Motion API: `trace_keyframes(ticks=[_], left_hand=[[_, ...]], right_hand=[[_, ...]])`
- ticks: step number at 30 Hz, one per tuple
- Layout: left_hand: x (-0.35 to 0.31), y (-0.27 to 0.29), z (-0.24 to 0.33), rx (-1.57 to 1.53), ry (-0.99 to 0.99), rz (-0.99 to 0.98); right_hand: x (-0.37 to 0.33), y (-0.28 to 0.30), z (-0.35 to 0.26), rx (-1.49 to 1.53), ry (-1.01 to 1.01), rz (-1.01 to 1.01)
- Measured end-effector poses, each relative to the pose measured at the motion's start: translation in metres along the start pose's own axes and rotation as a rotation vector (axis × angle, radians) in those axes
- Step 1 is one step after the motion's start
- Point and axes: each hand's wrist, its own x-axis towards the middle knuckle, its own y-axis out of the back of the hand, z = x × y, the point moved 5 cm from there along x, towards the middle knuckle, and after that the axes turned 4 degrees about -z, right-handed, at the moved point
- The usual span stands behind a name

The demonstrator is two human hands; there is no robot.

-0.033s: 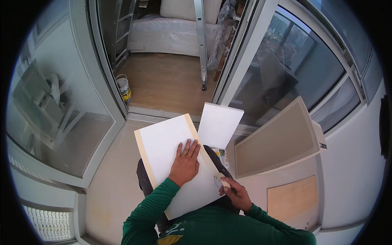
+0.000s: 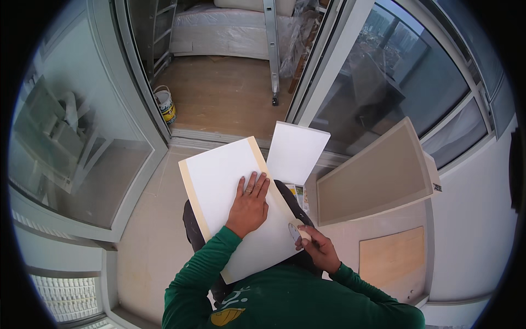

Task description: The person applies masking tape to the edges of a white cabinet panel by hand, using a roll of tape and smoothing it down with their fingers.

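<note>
A white rectangular board [image 2: 216, 183] lies tilted across my lap. A cream strip of masking tape [image 2: 195, 197] runs along its left long edge, and another follows the right one. My left hand [image 2: 248, 211] rests flat on the board's face, fingers stretched toward the right-hand strip. At the near right edge my right hand [image 2: 319, 249] grips a roll of masking tape [image 2: 300, 230], its round side showing. The fingers partly hide the roll. Whether tape runs unbroken from roll to board, I cannot tell.
Beyond the board a second white panel [image 2: 297, 151] leans by the sliding door. A large beige panel [image 2: 378, 172] stands at the right, near a flat wooden sheet [image 2: 392, 256] on the floor. Through the doorway are a paint bucket [image 2: 165, 104], a ladder [image 2: 272, 55] and a plastic-wrapped mattress [image 2: 222, 35].
The view has tipped slightly, so the board and the room sit higher in the picture. Both hands keep nearly the same places on the board and the tape roll.
</note>
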Motion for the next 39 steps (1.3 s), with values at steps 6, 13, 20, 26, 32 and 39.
trace_keyframes(ticks=[6,13,20,26,32,39], left_hand=[[-0.001,0.008,0.004,0.048,0.035,-0.027],[0.006,0.004,0.005,0.111,0.046,-0.055],[0.013,0.000,0.004,0.149,0.019,-0.094],[0.014,-0.002,0.005,0.171,-0.002,-0.099],[0.015,-0.001,0.007,0.164,-0.010,-0.082],[0.013,-0.001,0.004,0.183,-0.020,-0.079]], right_hand=[[-0.008,-0.001,0.005,-0.036,0.081,0.017],[-0.007,0.002,-0.018,-0.211,0.175,0.014],[-0.007,0.005,-0.011,-0.149,0.267,0.074],[-0.007,0.008,-0.033,-0.159,0.308,0.090],[-0.006,0.007,-0.050,-0.110,0.344,0.077],[-0.012,0.005,-0.043,-0.135,0.223,0.067]])
